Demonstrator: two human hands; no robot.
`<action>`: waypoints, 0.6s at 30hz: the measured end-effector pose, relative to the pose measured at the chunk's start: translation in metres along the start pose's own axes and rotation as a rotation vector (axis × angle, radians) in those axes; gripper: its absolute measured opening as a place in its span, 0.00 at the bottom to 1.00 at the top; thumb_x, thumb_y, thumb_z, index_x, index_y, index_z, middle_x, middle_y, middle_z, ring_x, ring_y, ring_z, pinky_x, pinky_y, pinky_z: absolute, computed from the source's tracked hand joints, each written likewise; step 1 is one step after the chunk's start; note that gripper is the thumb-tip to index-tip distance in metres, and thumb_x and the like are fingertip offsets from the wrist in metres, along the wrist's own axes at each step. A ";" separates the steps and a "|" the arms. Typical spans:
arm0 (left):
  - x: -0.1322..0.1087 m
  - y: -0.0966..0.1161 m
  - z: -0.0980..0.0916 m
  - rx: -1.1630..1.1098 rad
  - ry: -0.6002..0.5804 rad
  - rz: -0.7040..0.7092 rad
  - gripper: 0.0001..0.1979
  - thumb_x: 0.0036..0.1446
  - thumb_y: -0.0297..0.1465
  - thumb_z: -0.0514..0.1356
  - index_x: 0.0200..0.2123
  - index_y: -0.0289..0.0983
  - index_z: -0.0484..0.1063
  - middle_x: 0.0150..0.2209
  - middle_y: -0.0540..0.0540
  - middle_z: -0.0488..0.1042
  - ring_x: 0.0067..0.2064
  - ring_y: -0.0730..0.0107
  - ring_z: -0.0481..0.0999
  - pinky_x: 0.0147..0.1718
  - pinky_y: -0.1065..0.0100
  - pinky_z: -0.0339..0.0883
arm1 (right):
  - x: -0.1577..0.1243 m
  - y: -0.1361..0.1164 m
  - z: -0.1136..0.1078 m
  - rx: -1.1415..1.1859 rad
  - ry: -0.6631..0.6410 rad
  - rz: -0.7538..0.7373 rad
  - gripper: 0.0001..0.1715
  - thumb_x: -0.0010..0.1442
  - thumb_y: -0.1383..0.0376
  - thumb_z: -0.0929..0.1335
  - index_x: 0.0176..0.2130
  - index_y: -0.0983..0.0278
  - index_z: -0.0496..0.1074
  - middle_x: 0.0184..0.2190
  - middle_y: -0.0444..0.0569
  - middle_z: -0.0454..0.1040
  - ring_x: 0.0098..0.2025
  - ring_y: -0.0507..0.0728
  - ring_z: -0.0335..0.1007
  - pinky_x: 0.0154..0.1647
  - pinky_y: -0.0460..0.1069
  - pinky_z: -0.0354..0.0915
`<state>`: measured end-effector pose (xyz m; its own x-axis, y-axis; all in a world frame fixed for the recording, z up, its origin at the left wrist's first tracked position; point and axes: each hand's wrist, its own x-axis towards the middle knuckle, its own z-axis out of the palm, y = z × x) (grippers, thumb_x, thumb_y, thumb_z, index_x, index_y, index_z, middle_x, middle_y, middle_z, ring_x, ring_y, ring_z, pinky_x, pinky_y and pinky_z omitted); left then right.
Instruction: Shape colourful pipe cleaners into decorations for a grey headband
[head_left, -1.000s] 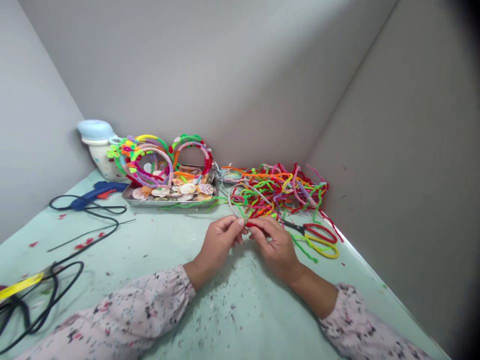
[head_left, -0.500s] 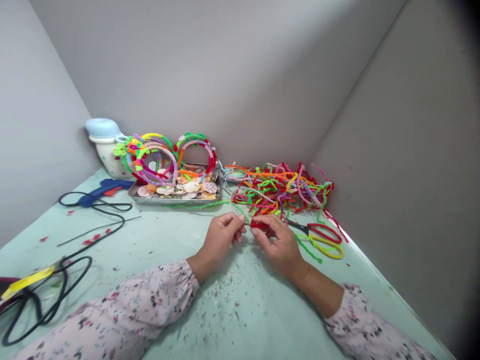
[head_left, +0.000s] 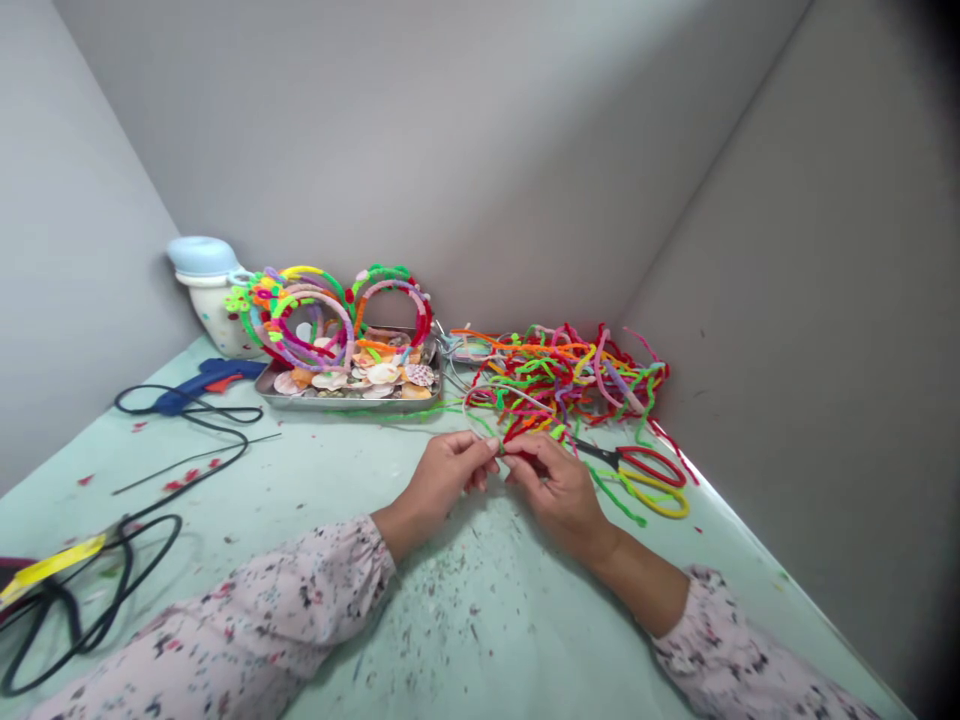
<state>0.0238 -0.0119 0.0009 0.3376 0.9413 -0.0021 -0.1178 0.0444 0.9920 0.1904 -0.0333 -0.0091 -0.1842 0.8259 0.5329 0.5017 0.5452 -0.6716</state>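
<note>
My left hand [head_left: 444,475] and my right hand [head_left: 553,488] meet fingertip to fingertip over the pale green table [head_left: 315,490]. Both pinch a thin grey hoop [head_left: 474,408] that curves up from my fingers, with a red pipe cleaner [head_left: 525,432] at the point where the fingers join. Just behind my hands lies a tangled heap of coloured pipe cleaners [head_left: 570,378]. Red and yellow handled scissors [head_left: 645,478] lie right of my right hand.
A metal tray [head_left: 345,398] of seashells carries several wrapped colourful headbands [head_left: 315,315]. A white jar with a blue lid [head_left: 206,290] stands behind it. A blue glue gun [head_left: 202,382] and its black cord [head_left: 142,500] lie at the left. Grey walls close in behind and right.
My hands shifted slightly and the fingertips drew closer together. The red piece is now more covered by my right fingers. The view moved a little.
</note>
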 end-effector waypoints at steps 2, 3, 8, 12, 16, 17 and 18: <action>0.001 -0.001 -0.001 -0.031 -0.006 -0.008 0.17 0.53 0.41 0.60 0.23 0.33 0.70 0.18 0.52 0.65 0.20 0.78 0.61 0.21 0.73 0.52 | 0.000 0.001 0.000 0.008 0.001 -0.003 0.07 0.62 0.65 0.65 0.41 0.60 0.71 0.35 0.47 0.72 0.33 0.53 0.70 0.33 0.49 0.68; 0.001 -0.001 -0.001 -0.047 -0.007 -0.012 0.16 0.52 0.41 0.60 0.23 0.33 0.70 0.18 0.51 0.66 0.20 0.78 0.61 0.21 0.73 0.52 | -0.001 0.001 0.001 0.013 0.003 -0.005 0.07 0.62 0.65 0.65 0.41 0.60 0.71 0.35 0.47 0.72 0.33 0.53 0.70 0.33 0.49 0.68; 0.002 0.000 -0.002 -0.112 -0.010 -0.042 0.15 0.50 0.39 0.62 0.22 0.33 0.70 0.22 0.49 0.69 0.20 0.79 0.62 0.20 0.73 0.52 | -0.002 0.001 0.002 0.043 0.023 -0.008 0.06 0.61 0.66 0.65 0.41 0.59 0.70 0.35 0.47 0.72 0.31 0.53 0.71 0.32 0.48 0.69; 0.002 0.001 -0.002 -0.145 -0.016 -0.054 0.14 0.50 0.38 0.63 0.22 0.33 0.70 0.22 0.50 0.69 0.20 0.80 0.62 0.20 0.73 0.52 | -0.003 -0.001 0.003 0.065 0.028 0.000 0.05 0.61 0.66 0.65 0.40 0.59 0.70 0.34 0.46 0.73 0.29 0.52 0.71 0.31 0.48 0.69; 0.002 0.003 -0.001 -0.160 -0.022 -0.062 0.13 0.49 0.37 0.62 0.22 0.33 0.70 0.21 0.50 0.70 0.20 0.80 0.62 0.21 0.73 0.53 | -0.004 -0.002 0.003 0.090 0.010 0.006 0.06 0.62 0.65 0.65 0.40 0.59 0.70 0.34 0.46 0.73 0.28 0.52 0.71 0.30 0.48 0.69; 0.002 0.003 -0.001 -0.166 -0.025 -0.064 0.13 0.49 0.36 0.62 0.22 0.33 0.70 0.21 0.50 0.70 0.20 0.79 0.62 0.21 0.73 0.53 | -0.004 -0.002 0.003 0.098 0.006 0.003 0.06 0.62 0.65 0.64 0.40 0.59 0.69 0.34 0.46 0.72 0.27 0.51 0.71 0.30 0.48 0.69; 0.002 0.004 -0.001 -0.173 -0.028 -0.066 0.12 0.49 0.36 0.63 0.22 0.33 0.70 0.22 0.50 0.70 0.20 0.79 0.62 0.21 0.73 0.53 | -0.005 -0.002 0.003 0.107 0.004 -0.001 0.06 0.62 0.66 0.64 0.41 0.59 0.69 0.34 0.46 0.72 0.27 0.51 0.71 0.30 0.47 0.69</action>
<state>0.0232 -0.0100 0.0047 0.3757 0.9248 -0.0600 -0.2531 0.1647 0.9533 0.1878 -0.0379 -0.0116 -0.1816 0.8248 0.5354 0.4084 0.5586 -0.7220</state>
